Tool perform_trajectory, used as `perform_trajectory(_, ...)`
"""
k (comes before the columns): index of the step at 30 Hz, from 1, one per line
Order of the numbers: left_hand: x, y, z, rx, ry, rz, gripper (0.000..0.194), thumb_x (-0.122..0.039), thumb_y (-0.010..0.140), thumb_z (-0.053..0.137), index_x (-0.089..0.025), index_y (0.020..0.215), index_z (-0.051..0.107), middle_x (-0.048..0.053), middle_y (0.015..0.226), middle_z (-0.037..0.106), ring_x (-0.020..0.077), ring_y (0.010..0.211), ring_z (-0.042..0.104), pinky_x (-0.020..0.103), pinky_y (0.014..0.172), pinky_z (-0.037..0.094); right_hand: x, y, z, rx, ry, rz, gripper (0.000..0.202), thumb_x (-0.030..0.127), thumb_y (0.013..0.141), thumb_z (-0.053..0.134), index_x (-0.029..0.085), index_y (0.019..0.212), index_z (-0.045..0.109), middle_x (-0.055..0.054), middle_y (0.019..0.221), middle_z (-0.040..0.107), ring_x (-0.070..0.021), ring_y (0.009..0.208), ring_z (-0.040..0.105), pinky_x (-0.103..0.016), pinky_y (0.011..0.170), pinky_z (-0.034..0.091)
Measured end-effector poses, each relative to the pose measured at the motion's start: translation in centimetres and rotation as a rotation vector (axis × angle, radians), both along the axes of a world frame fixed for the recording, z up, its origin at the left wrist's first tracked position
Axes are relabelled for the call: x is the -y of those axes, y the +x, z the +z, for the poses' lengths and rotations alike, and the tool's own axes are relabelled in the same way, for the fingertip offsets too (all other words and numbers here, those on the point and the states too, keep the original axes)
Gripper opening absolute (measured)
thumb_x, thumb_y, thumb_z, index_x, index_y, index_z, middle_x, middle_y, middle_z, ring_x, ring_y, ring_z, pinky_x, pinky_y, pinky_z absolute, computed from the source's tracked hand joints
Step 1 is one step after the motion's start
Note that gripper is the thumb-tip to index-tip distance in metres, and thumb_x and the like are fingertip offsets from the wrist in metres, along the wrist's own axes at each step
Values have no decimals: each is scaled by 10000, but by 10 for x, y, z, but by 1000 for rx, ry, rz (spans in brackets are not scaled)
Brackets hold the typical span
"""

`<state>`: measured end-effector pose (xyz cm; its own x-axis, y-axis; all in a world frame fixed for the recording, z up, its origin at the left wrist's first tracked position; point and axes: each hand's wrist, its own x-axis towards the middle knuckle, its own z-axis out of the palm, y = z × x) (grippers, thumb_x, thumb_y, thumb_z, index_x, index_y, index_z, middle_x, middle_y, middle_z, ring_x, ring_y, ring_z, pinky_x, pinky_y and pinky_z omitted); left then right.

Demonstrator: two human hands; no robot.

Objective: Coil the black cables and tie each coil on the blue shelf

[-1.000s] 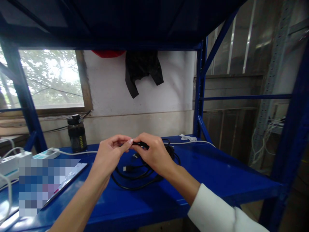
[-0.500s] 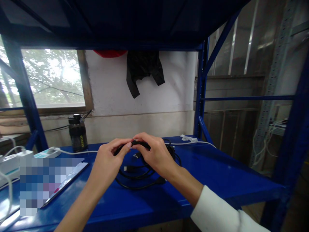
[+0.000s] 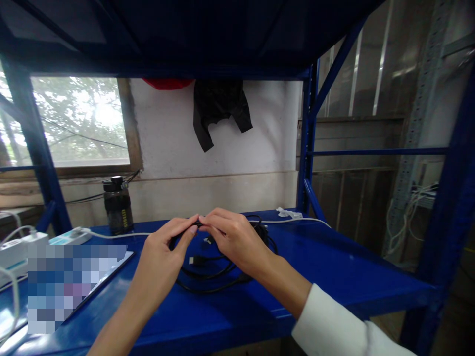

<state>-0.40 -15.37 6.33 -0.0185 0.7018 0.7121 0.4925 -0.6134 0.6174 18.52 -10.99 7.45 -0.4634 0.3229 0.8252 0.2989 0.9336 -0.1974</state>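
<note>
Both my hands meet above the blue shelf (image 3: 315,277), pinching a black cable (image 3: 198,224) between thumbs and fingertips. My left hand (image 3: 166,242) grips it from the left, and a bit of cable shows inside its curled fingers. My right hand (image 3: 237,237) closes on it from the right and covers much of that side. Below the hands lie loose black cable loops (image 3: 208,290). A flat silver-tipped plug (image 3: 195,260) points left among them, and a small connector (image 3: 208,241) shows just behind. More coils sit partly hidden behind my right hand.
A dark water bottle (image 3: 118,207) stands at the back left. In front of it are a white power strip (image 3: 22,252) and a tablet-like device (image 3: 111,267) with a blurred screen. A white cord (image 3: 297,221) runs along the back past crumpled clear plastic (image 3: 288,213). Blue posts frame the shelf.
My fingertips have come closer together, so less of the held cable shows between them. Both hands have shifted slightly left in view. The loops on the shelf lie much as before.
</note>
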Motion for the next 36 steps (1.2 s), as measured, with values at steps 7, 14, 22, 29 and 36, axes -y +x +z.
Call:
perform_trajectory(7, 5, -7, -24, 40, -163, 5, 463, -529, 961, 677, -278, 1349, 660, 78, 1317, 746, 306, 1178, 707, 441, 1075, 500, 9, 3, 19, 21, 30, 49, 254, 55, 1037, 548, 121, 1175, 750, -113, 1093, 759, -190, 979, 740, -303, 893, 596)
perform_trajectory(14, 16, -17, -57, 86, -409, -90, 594, -629, 904, 695, -244, 1354, 644, 121, 1213, 773, 369, 1172, 701, 498, 1050, 509, 26, 14, 69, -51, 162, 28, 146, 82, 998, 659, 129, 1044, 790, -64, 967, 792, -161, 894, 748, -270, 827, 590)
perform_trajectory(22, 32, 12, -63, 321, -436, -21, 688, -700, 850, 721, -213, 1330, 640, 148, 1339, 715, 362, 1259, 654, 484, 1096, 488, 53, 33, 125, -207, 184, -101, 80, 166, 922, 788, 187, 988, 829, -23, 930, 822, -185, 835, 767, -288, 726, 597)
perform_trajectory(29, 50, 49, -33, 834, -578, -201, 749, -731, 765, 797, -198, 1285, 719, 158, 1294, 760, 378, 1215, 697, 433, 951, 591, 59, 41, 140, -357, 172, -147, 102, 179, 902, 795, 200, 989, 844, -34, 888, 813, -195, 794, 755, -291, 659, 586)
perform_trajectory(36, 38, 80, 5, 1357, -701, -604, 325, -432, 877, 788, -133, 1006, 795, 183, 1133, 807, 375, 1195, 711, 497, 1054, 551, 54, 40, 131, -476, -44, -89, 130, 231, 896, 792, 184, 1007, 840, -10, 787, 775, -131, 575, 678, -251, 535, 563)
